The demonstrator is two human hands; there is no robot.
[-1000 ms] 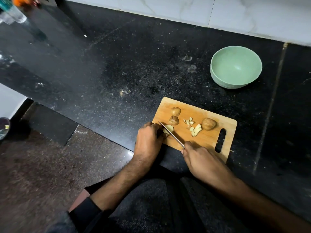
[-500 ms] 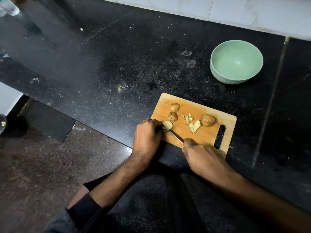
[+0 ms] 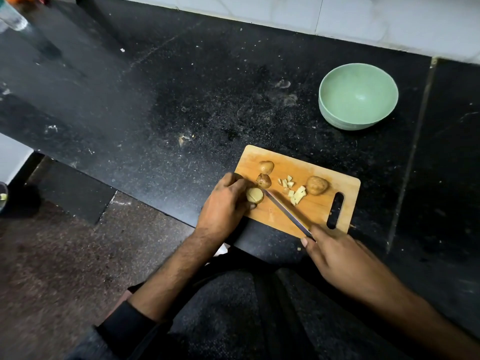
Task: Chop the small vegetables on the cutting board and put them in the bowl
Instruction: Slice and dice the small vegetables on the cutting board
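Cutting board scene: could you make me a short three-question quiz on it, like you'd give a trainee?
1. True or false: the bowl already holds chopped pieces.
2. Which hand holds the knife? A) left B) right C) neither
3. Fill in: the left hand steadies a cut ______ on the board.

Key
1. False: the bowl looks empty; the chopped pieces lie on the board.
2. B: the right hand grips the handle, blade angled toward the half.
3. Half, cut face up, beside three uncut vegetables, the nearest just behind it.
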